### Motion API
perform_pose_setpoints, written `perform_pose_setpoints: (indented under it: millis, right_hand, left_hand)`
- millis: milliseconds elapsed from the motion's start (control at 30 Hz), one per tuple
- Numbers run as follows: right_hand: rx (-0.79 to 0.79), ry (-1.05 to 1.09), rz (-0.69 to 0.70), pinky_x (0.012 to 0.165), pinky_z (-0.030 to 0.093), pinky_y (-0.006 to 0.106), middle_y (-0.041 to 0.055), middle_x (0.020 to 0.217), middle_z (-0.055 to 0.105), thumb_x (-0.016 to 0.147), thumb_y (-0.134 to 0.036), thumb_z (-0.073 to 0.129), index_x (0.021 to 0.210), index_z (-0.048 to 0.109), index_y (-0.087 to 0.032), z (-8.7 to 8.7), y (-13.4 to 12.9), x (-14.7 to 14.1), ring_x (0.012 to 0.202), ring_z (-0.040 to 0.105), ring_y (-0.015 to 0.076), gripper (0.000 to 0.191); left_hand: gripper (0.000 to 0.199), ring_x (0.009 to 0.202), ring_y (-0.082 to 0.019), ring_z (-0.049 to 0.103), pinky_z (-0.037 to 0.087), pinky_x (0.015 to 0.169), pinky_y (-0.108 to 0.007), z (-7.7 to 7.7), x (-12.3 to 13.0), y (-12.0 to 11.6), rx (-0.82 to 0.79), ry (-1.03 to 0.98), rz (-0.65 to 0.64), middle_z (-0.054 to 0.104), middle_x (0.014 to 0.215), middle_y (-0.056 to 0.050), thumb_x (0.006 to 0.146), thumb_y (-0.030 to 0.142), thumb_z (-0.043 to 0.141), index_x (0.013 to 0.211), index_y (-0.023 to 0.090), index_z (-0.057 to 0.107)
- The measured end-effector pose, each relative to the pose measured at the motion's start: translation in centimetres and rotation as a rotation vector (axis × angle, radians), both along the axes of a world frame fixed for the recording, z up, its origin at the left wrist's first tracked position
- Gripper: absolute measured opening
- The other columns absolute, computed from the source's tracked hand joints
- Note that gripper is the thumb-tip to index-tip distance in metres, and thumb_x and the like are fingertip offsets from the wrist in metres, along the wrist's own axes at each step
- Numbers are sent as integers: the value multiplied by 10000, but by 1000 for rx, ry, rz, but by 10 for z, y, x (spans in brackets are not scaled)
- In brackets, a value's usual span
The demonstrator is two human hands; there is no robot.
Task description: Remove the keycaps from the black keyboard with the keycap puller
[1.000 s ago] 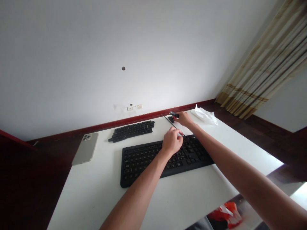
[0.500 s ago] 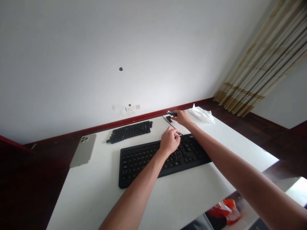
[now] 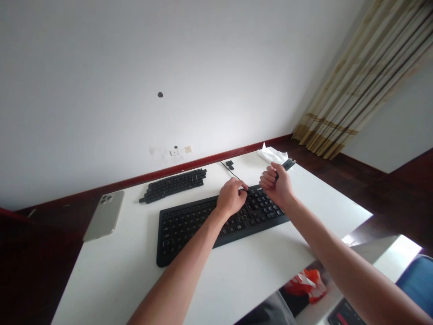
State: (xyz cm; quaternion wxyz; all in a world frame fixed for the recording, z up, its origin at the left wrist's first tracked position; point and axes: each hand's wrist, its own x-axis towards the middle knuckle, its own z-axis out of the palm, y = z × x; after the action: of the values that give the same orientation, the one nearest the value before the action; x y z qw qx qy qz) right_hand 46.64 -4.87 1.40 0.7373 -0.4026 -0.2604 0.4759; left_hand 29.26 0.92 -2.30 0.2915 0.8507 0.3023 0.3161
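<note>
While the right hand (image 3: pixel 276 184) closes its fingers tightly around a dark flat stick (image 3: pixel 288 164), the left hand (image 3: pixel 230 196) pinches a thin black cable (image 3: pixel 233 174) narrowly above the black keyboard (image 3: pixel 189 230), with a loose block of black keys (image 3: pixel 172 185) lying apart.

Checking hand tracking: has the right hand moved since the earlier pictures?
Yes: the right hand went rightward and toward the person, now over the black plastic keyboard, not beyond its far edge.
</note>
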Motion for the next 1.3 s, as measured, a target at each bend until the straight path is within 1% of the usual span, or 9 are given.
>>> perform_pose_setpoints:
  millis: [100, 233, 467, 667, 833, 933, 1067, 1167, 1300]
  right_hand:
    - [-2, 95, 10, 376, 249, 210, -88, 546, 171, 901, -397, 704, 637, 273, -225, -9, -6, -8, 462, 153, 91, 534]
    - [-6, 48, 37, 382, 273, 207, -87, 574, 167, 911, -464, 724, 647, 273, -229, -16, -3, -18, 472, 175, 93, 573]
    - [-33, -37, 68, 389, 231, 217, -88, 563, 185, 878, -481, 779, 616, 299, -228, -16, -6, -28, 483, 169, 84, 603]
    - [-20, -180, 175, 401, 231, 223, -73, 559, 254, 864, -535, 783, 613, 337, -230, -19, -8, -39, 488, 215, 82, 596]
    - [-76, -147, 206, 397, 168, 224, -87, 548, 216, 880, -485, 751, 620, 318, -232, -17, -10, -36, 473, 169, 75, 565]
    - [-68, -243, 227, 402, 174, 228, -73, 545, 273, 872, -446, 741, 604, 368, -223, -18, -13, -37, 466, 206, 70, 511]
    - [-23, -369, 87, 399, 213, 234, -55, 538, 319, 882, -432, 727, 582, 382, -219, -22, -14, -44, 465, 260, 74, 504]
    - [23, -241, -38, 388, 227, 234, -73, 536, 241, 894, -414, 721, 604, 304, -231, -20, -12, -43, 460, 226, 81, 541]
    - [60, -49, -101, 376, 253, 230, -79, 566, 173, 922, -401, 678, 645, 257, -230, -13, -11, -30, 457, 173, 90, 532]
  left_hand:
    - [236, 975, -200, 665, 546, 941, -315, 2, 0, -2, 19, 11, -47, 694, 1018, -25, 854, 68, 591, 904, 241, 744]
    - [244, 998, -213, 662, 538, 957, -326, 3, -1, -3, 42, 41, -76, 712, 1023, -24, 852, 64, 577, 897, 240, 739]
    - [290, 1007, -222, 654, 535, 947, -337, 0, 0, -2, 51, 49, -48, 704, 1013, -26, 826, 34, 551, 978, 242, 682]
    - [360, 1030, -233, 647, 530, 959, -354, -1, 0, -1, 50, 99, -39, 695, 1041, -39, 828, 27, 522, 1082, 246, 653]
    - [412, 1034, -228, 648, 528, 960, -348, -2, -1, 0, 55, 78, -55, 699, 1066, -32, 821, 14, 507, 1130, 251, 639]
    - [395, 1062, -241, 647, 527, 968, -351, -2, 0, 0, 60, 123, -37, 698, 1086, -47, 823, 17, 508, 1109, 248, 651]
    - [380, 1107, -256, 642, 525, 983, -354, -1, 1, -2, 74, 193, -15, 691, 1133, -60, 843, 35, 520, 1118, 251, 668]
    - [378, 1104, -255, 639, 529, 982, -365, 1, 1, -4, 89, 189, -26, 688, 1134, -54, 860, 41, 517, 1122, 257, 684]
    - [315, 1049, -246, 637, 531, 982, -360, 4, 0, -8, 115, 135, -46, 698, 1078, -50, 859, 43, 543, 988, 247, 746]
